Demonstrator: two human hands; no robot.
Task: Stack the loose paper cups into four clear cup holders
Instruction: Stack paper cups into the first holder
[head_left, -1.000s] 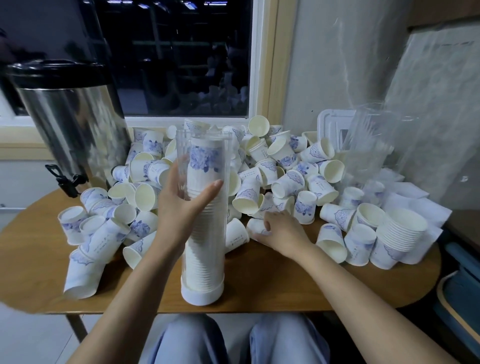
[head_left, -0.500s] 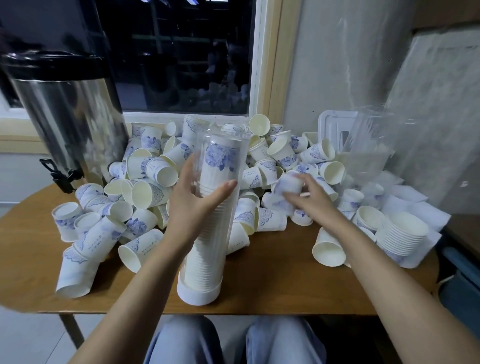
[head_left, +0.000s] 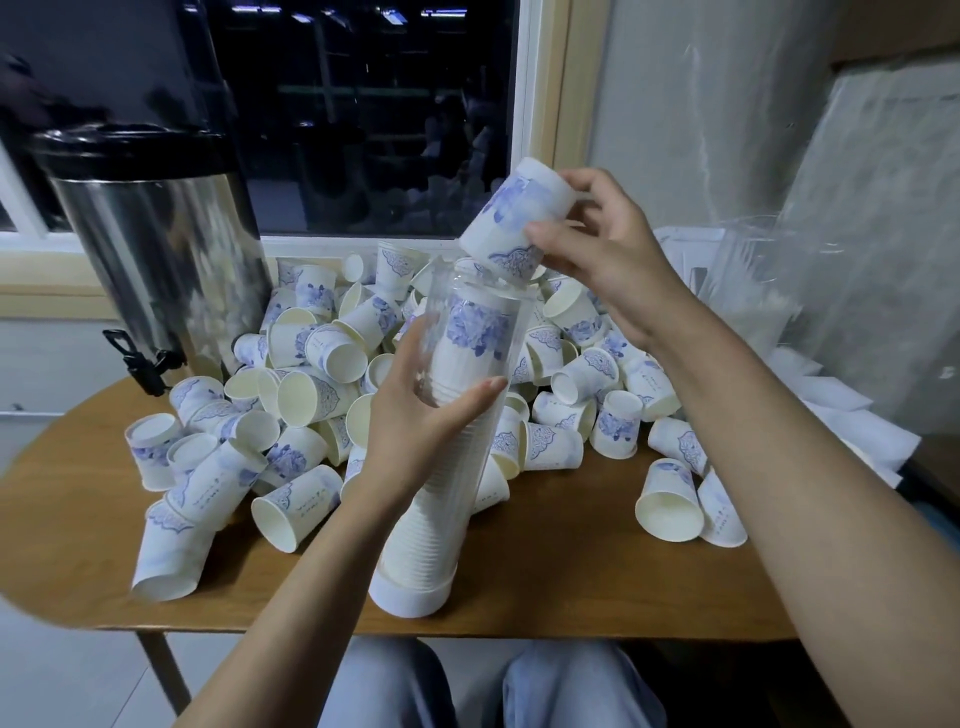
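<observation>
left hand (head_left: 415, 421) at centre frame, forearm rising from the lower left, fingers and thumb wrapped round the middle of one clear cup holder (head_left: 441, 499). the holder leans toward the upper right, its white base (head_left: 410, 592) on the wooden table (head_left: 561, 582) near the front edge. right hand (head_left: 597, 260) sits above and right of centre, forearm running in from the lower right, wrist bent, thumb and fingertips pinching one paper cup (head_left: 511, 221). that cup is upside down and tilted, its rim just over the holder's open mouth, not yet inside. one nested stack of cups (head_left: 470, 332) fills the holder almost to the top. loose cups (head_left: 311, 395) are heaped across the middle of the table behind both hands, dozens, too many to count, most on their sides. one steel urn (head_left: 156, 249) with a black tap (head_left: 140, 358) stands at upper left. clear plastic (head_left: 748, 280) at right is blurred; its count cannot be told.
</observation>
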